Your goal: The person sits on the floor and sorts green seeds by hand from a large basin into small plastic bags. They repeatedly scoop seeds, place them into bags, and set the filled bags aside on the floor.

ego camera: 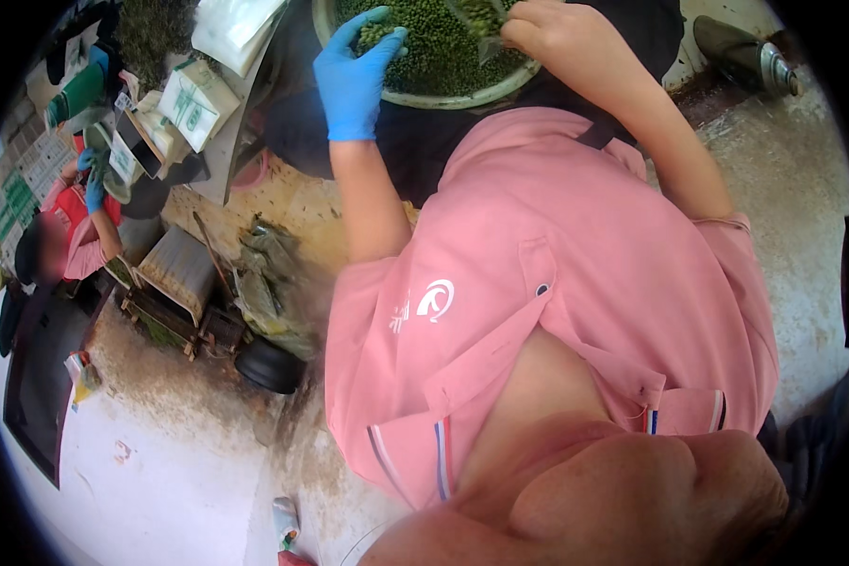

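Observation:
My left hand [357, 81], in a blue glove, is at the top centre. Its curled fingers and thumb cup a small clump of green berries [373, 34] over a large round tub [442, 101] with a pale rim. Many small green peppercorn-like berries [431, 71] fill the tub. Bare and to the right, my right hand [530, 30] pinches the edge of a clear plastic bag [492, 48], which hangs over the tub with berries in it. The top frame edge cuts off part of the tub and of my right hand.
Stacks of plastic bags [198, 102] lie on a table [230, 141] at upper left. Beyond it, a co-worker [78, 226] in blue gloves holds a pale container. A metal-framed chair [177, 272], crumpled sacking [272, 283] and a black basin [269, 364] stand on the floor.

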### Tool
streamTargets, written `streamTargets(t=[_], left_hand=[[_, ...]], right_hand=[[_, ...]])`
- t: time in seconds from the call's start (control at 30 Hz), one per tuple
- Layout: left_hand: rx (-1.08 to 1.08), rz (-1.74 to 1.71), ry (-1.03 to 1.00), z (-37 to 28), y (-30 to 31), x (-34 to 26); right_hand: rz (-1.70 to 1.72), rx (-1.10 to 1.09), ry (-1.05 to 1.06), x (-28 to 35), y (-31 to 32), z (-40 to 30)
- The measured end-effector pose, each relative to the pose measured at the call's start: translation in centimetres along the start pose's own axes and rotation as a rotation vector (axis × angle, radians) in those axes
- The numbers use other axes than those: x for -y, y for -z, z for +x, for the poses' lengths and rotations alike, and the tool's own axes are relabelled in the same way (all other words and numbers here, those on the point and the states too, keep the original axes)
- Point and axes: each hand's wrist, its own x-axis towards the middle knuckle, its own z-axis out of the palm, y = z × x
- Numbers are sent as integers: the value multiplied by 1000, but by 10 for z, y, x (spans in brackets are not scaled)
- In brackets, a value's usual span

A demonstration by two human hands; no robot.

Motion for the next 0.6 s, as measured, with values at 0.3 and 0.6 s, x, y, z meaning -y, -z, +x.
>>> streamTargets(t=[0.3,0.6], left_hand=[[258,584,-313,-28,-18,-97],[101,403,-319,-28,-5,-65]], right_hand=[[-7,-132,157,11,-27,35],[-22,-174,150,13,-39,41]])
